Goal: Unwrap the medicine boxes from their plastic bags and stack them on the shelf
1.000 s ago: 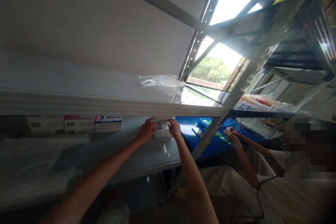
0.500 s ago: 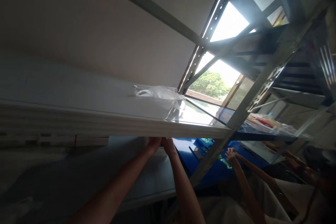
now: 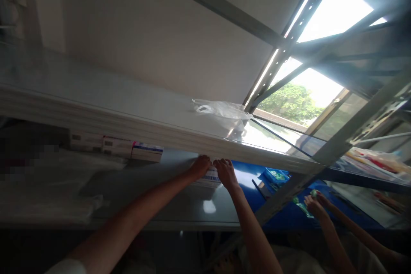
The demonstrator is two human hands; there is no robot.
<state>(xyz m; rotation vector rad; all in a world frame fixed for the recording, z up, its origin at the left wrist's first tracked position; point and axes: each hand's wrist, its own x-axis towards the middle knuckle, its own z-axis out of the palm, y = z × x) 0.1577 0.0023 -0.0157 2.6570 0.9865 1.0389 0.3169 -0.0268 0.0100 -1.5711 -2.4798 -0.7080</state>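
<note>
Both hands reach in under the front lip of a shelf, close together over a small white printed box on the grey lower shelf. My left hand is closed at the box's left side, its fingertips partly hidden. At the box's right side my right hand is closed too, fingers bent over its far edge. Part of the box is covered by the hands. Further left along the same shelf stands a row of similar boxes, the nearest a white box with a blue and pink edge.
A clear plastic bag lies on the upper shelf. A slanted metal post stands right of my arms. Beyond it, a co-worker's hands hold a green packet near a blue bin. Plastic wrap lies at left.
The view has swung left, so the shelf and bag sit further right and the row of boxes shows. My hands have come lower and more into sight, with the printed box visible between them.
</note>
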